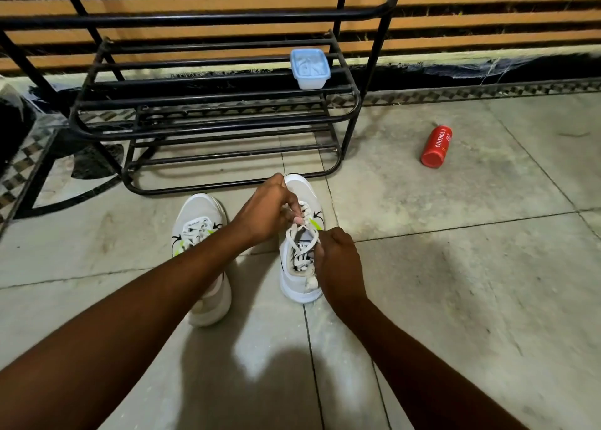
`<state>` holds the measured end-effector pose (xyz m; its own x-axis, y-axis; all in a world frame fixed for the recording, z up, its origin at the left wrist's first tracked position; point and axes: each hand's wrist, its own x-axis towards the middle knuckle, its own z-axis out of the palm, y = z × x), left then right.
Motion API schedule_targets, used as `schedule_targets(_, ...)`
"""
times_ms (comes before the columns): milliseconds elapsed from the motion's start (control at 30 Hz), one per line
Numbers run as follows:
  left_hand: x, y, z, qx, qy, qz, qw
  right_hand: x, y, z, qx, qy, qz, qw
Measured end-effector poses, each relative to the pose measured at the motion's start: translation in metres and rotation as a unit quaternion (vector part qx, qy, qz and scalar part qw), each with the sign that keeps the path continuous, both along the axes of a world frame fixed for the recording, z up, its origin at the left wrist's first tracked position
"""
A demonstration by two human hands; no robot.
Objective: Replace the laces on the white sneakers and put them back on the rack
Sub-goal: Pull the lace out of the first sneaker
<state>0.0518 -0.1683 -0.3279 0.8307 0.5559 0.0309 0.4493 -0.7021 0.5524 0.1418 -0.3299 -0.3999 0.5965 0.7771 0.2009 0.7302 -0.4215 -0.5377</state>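
Two white sneakers with black and neon-green marks stand on the tiled floor, toes toward the rack. The left sneaker point(199, 215) is laced and partly covered by my left forearm. Over the right sneaker point(297, 276), my left hand point(266, 211) pinches the white lace point(297, 234) near the upper eyelets. My right hand point(340, 263) grips the shoe's right side by the collar, fingers curled; whether it also holds a lace end is hidden. The black metal shoe rack point(208, 137) stands just beyond the shoes.
A pale blue lidded plastic box point(309, 68) sits on the rack's upper shelf at the right. A red bottle point(436, 146) lies on the floor to the right. A taller black rack frame point(377, 39) and a slatted wall stand behind. Dark items lie at far left.
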Motion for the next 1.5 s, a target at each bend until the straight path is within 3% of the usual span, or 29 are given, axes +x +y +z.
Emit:
schedule_targets(200,-0.002,-0.012,-0.002,0.083,0.016,-0.011,0.996,0.001,0.002,0.0,0.007,0.001,0.004,1.0)
schedule_targets(267,-0.005,-0.002,-0.001,0.068,-0.007,0.118,0.991,0.002,0.003,0.004,-0.008,0.013,0.008,1.0)
schedule_targets(333,-0.008,0.021,-0.002,0.018,-0.088,0.276,0.957,0.003,0.005,0.006,-0.022,0.013,0.022,0.999)
schedule_targets(433,-0.014,0.037,-0.004,-0.074,-0.137,0.358,0.921,0.003,0.008,0.01,-0.031,0.019,0.03,0.999)
schedule_targets(500,-0.014,0.034,-0.008,-0.081,-0.109,0.292,0.947,0.004,0.007,0.012,-0.021,0.021,0.012,0.999)
schedule_targets(600,-0.013,0.021,-0.002,0.031,-0.058,0.117,0.991,0.003,0.005,0.013,-0.02,0.003,0.013,1.0)
schedule_targets(733,0.003,0.0,0.01,0.128,0.086,-0.068,0.986,0.003,0.008,0.014,-0.055,-0.002,0.024,0.998)
schedule_targets(800,0.007,-0.004,0.003,0.155,0.131,-0.073,0.976,0.003,0.008,0.014,-0.057,-0.005,0.019,0.998)
schedule_targets(1033,0.005,0.002,-0.005,0.08,0.105,-0.114,0.985,0.003,0.008,0.016,-0.068,-0.013,0.02,0.997)
schedule_targets(1200,0.006,0.003,0.001,0.248,0.113,-0.201,0.941,0.001,0.007,0.011,-0.058,-0.029,0.009,0.998)
schedule_targets(1300,0.002,0.018,0.006,0.322,0.072,-0.17,0.928,-0.001,0.005,0.008,-0.043,-0.03,-0.003,0.999)
schedule_targets(1400,-0.009,0.043,0.011,0.306,0.075,-0.027,0.949,0.0,0.004,0.006,-0.055,-0.027,-0.003,0.998)
schedule_targets(1500,-0.028,0.061,0.012,0.294,0.14,0.115,0.938,-0.001,0.005,0.007,-0.06,-0.027,0.0,0.998)
